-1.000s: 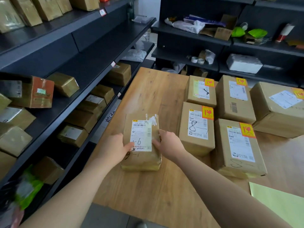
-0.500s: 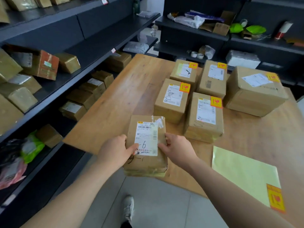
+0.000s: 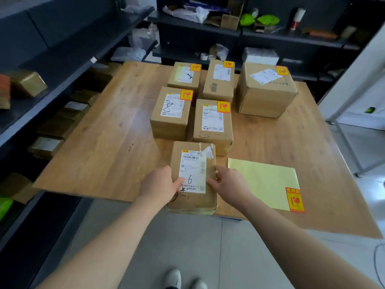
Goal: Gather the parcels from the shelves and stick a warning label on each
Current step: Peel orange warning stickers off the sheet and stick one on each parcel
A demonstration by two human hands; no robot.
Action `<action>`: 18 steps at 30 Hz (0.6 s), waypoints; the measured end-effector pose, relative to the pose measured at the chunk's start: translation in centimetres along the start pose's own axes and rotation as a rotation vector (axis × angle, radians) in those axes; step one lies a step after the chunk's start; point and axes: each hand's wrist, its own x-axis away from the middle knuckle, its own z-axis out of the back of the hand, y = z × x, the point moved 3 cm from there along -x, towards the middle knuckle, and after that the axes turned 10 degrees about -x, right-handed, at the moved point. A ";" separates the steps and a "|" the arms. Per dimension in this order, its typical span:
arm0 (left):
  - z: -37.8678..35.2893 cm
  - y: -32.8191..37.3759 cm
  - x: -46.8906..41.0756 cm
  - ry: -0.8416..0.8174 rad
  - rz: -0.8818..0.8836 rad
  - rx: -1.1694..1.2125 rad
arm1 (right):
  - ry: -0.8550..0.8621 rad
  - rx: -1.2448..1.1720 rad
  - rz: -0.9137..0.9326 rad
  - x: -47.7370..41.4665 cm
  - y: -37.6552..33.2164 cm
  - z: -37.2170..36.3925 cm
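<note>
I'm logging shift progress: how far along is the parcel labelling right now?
Done: five labelled parcels sit on the table, each with a yellow-and-red warning label. In hand: the left hand and right hand grip a sixth parcel at the table's near edge; it shows no warning label. Left: label it from the yellow sheet, where one sticker shows, then fetch the shelf parcels on the left.

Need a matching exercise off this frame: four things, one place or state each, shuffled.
Things
1. parcel marked 6
2. large box
3. yellow sheet
4. unused warning sticker

Places or states
A. far right of the table, already labelled
B. near right corner of the sheet
C. gripped by left hand and right hand, unlabelled
D. flat on the table, right of the gripped parcel

Pairs: 1-C, 2-A, 3-D, 4-B
</note>
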 end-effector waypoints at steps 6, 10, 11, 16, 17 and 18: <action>1.8 2.2 -0.4 0.082 -0.142 -0.196 | 0.002 0.111 -0.005 0.3 0.3 1.7; 2.3 6.2 -1.5 0.150 -0.289 -0.260 | 0.090 0.140 -0.049 1.1 2.5 4.5; 2.2 7.6 -1.6 0.153 -0.321 -0.274 | 0.104 0.141 -0.073 1.3 3.5 5.2; 0.3 15.0 -1.5 0.106 -0.466 -0.257 | 0.111 0.170 -0.192 2.8 10.5 9.1; -0.3 16.5 -1.5 0.092 -0.485 -0.263 | 0.102 0.177 -0.218 3.1 12.2 9.9; -1.1 18.1 -1.5 0.070 -0.505 -0.269 | 0.094 0.185 -0.241 3.4 14.0 10.6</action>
